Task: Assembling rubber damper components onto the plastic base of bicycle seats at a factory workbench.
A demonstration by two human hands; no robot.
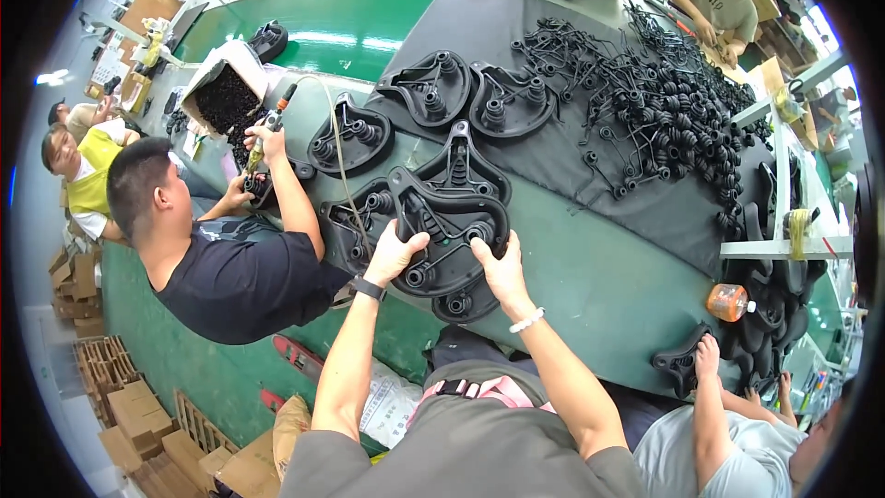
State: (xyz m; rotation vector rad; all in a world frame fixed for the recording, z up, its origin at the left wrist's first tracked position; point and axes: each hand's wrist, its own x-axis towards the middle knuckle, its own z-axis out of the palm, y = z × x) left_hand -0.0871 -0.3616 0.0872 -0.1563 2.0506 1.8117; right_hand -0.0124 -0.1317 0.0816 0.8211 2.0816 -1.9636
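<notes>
A black bicycle saddle (461,219), underside up with springs and wire frame showing, is held between my two hands. My left hand (395,254) grips its left edge, thumb over the rim. On the opposite edge, my right hand (501,266) closes in the same way. Part of another saddle (464,302) shows beneath it, close to my right hand. Against its far side lies a saddle (461,159), nose pointing away. To the left, a further saddle (353,226) is partly covered by the held one.
Two saddles (433,92) lie farther back beside a heap of black springs and wire frames (645,101). At left, a co-worker (230,267) holds a power screwdriver (272,120) near a bin of small black parts (226,97). An orange bottle (728,302) lies right.
</notes>
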